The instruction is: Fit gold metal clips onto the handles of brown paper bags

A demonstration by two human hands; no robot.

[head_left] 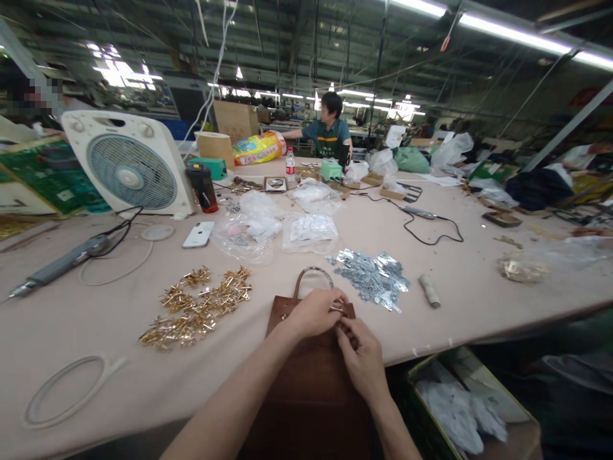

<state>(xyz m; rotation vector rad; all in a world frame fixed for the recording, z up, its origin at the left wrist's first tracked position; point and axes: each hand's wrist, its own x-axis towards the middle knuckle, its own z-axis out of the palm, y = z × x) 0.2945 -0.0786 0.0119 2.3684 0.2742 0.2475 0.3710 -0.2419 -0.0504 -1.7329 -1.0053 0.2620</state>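
A brown handbag (306, 377) lies over the table's front edge, its curved handle (313, 271) pointing away from me. My left hand (320, 310) is bent over the bag's top edge near the handle's right end, fingers curled on the metal fitting there. Close beside it, my right hand (360, 350) pinches at the same corner of the bag. Whatever small part sits between the fingertips is hidden. Gold-coloured metal fittings (201, 310) lie heaped to the left of the bag. Flat silver metal plates (371, 276) are piled to its right.
A white box fan (131, 163), a phone (198, 234) and an electric screwdriver (62, 265) are on the left. A cloth roll (430, 291) lies right of the plates. An open box (474, 402) stands below the table edge. Across the table is a person (330, 131).
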